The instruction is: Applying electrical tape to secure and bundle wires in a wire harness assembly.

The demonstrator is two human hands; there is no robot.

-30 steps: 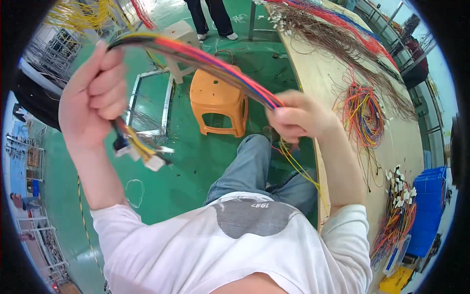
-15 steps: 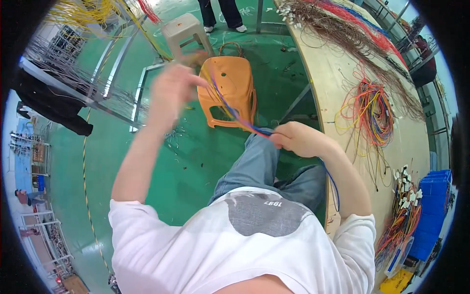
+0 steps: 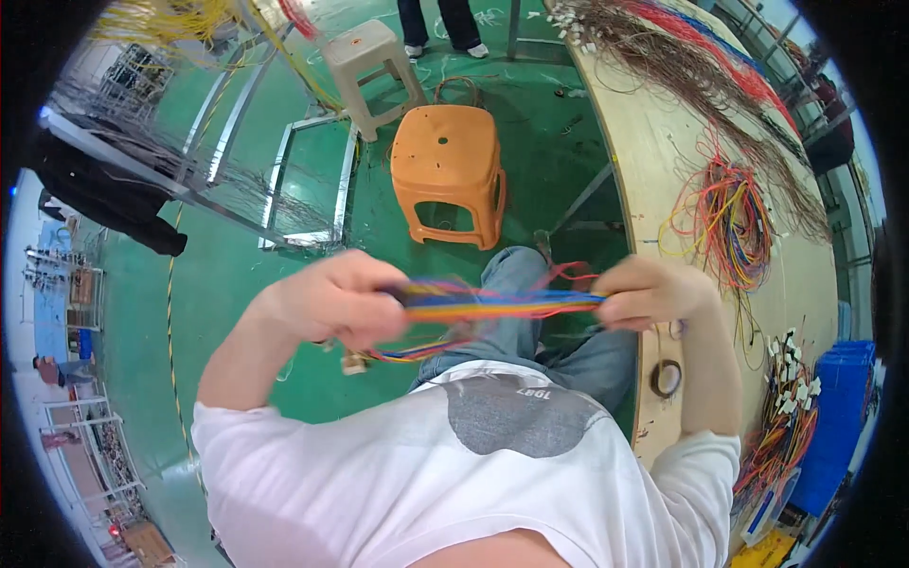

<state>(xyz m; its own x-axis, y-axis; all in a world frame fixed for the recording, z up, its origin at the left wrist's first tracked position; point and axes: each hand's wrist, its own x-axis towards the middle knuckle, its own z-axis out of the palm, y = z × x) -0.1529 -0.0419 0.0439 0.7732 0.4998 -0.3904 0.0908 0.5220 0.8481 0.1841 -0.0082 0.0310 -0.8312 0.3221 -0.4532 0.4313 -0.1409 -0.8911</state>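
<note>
Left hand [image 3: 336, 301] dropped level with right hand [image 3: 653, 292]; fingers of both clamp the wire bundle [image 3: 502, 305], now stretched taut (blurred).

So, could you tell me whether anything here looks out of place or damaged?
Nothing stands out. The left hand and right hand hold a multicoloured wire bundle stretched between them, intact, though motion blurs it.

A glossy green painted floor [image 3: 237, 275] carries an orange plastic stool [image 3: 447, 170] and a beige plastic stool [image 3: 367, 59] beside a silver metal frame rack [image 3: 284, 180], while a long pale wooden workbench [image 3: 663, 161] curves along the right.
</note>
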